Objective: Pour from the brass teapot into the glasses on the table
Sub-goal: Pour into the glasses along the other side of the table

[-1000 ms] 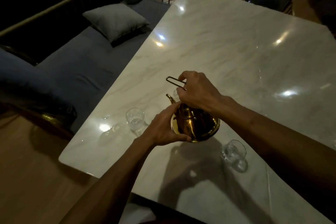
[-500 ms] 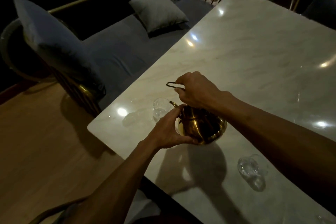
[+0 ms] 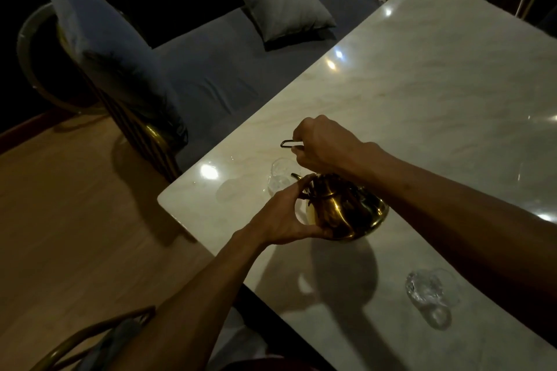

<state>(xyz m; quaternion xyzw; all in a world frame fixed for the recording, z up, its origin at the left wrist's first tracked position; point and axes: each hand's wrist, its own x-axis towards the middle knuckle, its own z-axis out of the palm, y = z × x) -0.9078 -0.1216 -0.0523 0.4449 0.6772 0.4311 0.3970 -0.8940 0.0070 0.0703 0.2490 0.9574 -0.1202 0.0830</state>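
Observation:
I hold the brass teapot (image 3: 340, 214) tilted above the white marble table (image 3: 437, 93), its spout pointing left toward a clear glass (image 3: 280, 175) near the table's left edge. My right hand (image 3: 325, 144) grips the teapot's wire handle from above. My left hand (image 3: 283, 217) cups the pot's left side and base. A second clear glass (image 3: 428, 292) stands on the table at the lower right, apart from the pot. Whether liquid is flowing from the spout is too dark to tell.
A bench with a grey cushion (image 3: 286, 12) runs along the table's left side. A brass-framed chair with a blue pillow (image 3: 99, 48) stands at the table's near-left corner. Another chair back (image 3: 90, 337) shows at the bottom left over the wooden floor.
The view has swung left and down, so the table corner and chair now show. The teapot has moved closer to the left glass, its spout now right beside it. Both hands keep their hold.

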